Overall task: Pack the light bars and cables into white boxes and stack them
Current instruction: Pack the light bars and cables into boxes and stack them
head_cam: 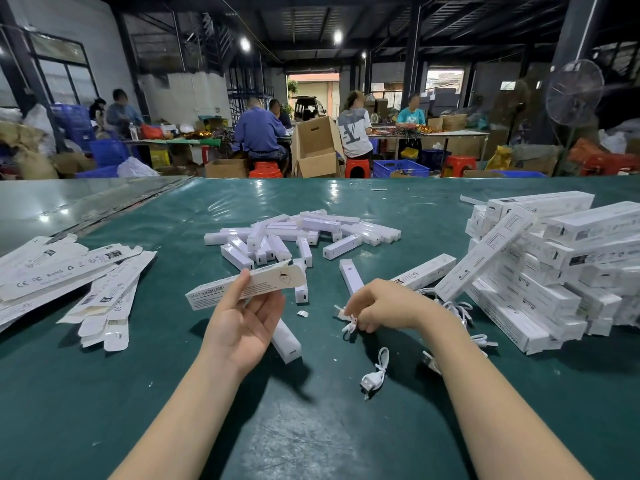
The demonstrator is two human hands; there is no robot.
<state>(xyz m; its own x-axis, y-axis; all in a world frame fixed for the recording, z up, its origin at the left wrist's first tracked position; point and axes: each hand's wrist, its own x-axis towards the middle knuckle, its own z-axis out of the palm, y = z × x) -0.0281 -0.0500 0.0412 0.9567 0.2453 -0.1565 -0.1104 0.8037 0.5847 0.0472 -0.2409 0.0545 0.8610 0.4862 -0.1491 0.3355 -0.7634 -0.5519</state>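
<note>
In the head view, a long white box [221, 292] is held just above the green table [311, 431], lying crosswise over the left hand [242, 323]. It is pinched between the thumb, laid on its printed face, and the nearly straight fingers behind it, and a rounded flap sticks out at its right end. One light bar [289, 342] lies on the table under this hand, its far end covered by the fingers. A small coiled cable [347, 322] is pinched at the tips of the right hand [388, 304], whose fingers are curled downward; whether the cable touches the table cannot be told. A second light bar [349, 275] lies just beyond the right hand, its near end hidden by the knuckles. A loose cable [375, 374] lies between the forearms. Farther back a pile of light bars [298, 233] is spread, flat cartons [69, 271] are cut off at the left edge, and packed boxes [540, 271] are heaped at the right.
</note>
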